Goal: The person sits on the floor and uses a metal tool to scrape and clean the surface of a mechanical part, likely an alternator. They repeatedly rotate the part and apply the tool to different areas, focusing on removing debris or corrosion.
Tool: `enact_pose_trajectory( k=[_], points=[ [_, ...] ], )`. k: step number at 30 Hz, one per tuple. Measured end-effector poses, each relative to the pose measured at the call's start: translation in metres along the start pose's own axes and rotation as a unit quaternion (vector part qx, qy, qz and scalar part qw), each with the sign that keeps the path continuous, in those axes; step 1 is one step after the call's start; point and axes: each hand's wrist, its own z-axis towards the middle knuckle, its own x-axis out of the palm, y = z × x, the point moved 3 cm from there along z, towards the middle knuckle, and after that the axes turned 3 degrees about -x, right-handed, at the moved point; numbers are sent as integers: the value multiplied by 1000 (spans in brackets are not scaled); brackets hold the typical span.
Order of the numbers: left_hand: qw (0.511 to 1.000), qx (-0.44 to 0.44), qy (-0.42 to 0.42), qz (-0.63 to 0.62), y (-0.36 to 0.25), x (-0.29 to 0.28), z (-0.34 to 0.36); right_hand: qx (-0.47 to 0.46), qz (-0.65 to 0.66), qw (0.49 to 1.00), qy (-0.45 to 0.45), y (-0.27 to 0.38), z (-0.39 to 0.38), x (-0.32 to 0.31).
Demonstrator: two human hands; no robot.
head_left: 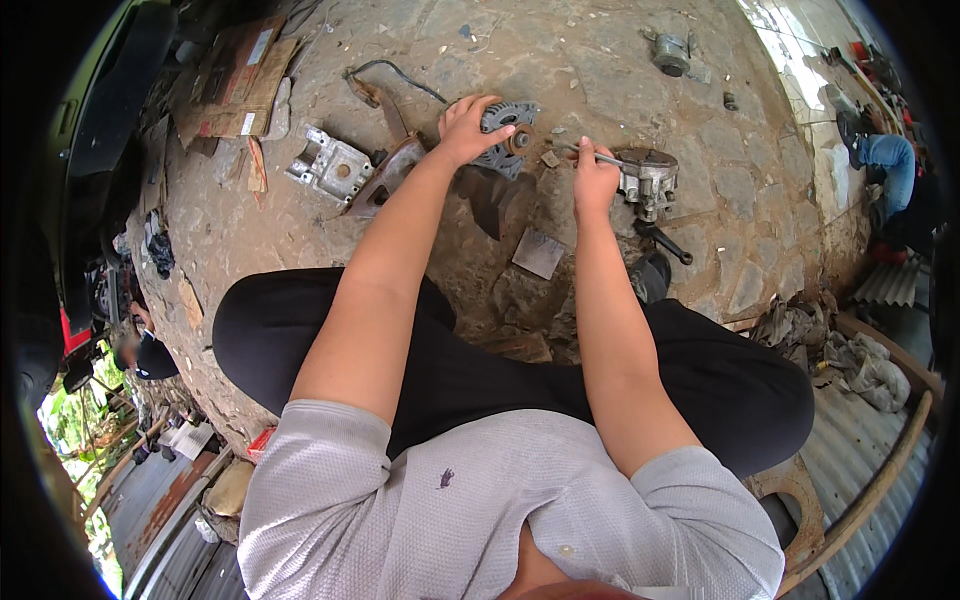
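On the stone ground in front of me stands a round, dark grey finned alternator part (518,112) with a brownish pulley (521,139) on its face. Its left side is gripped by my left hand (464,132), with the thumb reaching across toward the pulley. My right hand (596,182) is closed around a thin metal rod (608,159), whose tip points left toward the pulley. Whether the tip touches it, I cannot tell. Just right of this hand sits a silvery machine part (650,178) with a dark round top. A dark lever-like piece (664,242) lies below it.
A pale metal housing (332,168) and a rusty bracket (388,178) lie left of the alternator part. Nearer me is a flat square plate (538,253). Cardboard (232,85) lies far left, a metal cylinder (671,54) far right. Another person in jeans (886,158) is at the right edge.
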Motion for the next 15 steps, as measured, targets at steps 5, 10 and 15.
enact_pose_trajectory(
  k=[5,10,15],
  points=[
    [998,51,7,24,-4,-7,-4,2,47,997,56,-17,12,13],
    [1000,9,15,-19,-4,-8,-1,78,37,995,55,-19,1,0],
    [1000,22,-10,-6,1,-2,1,59,112,990,58,-22,3,7]
  ],
)
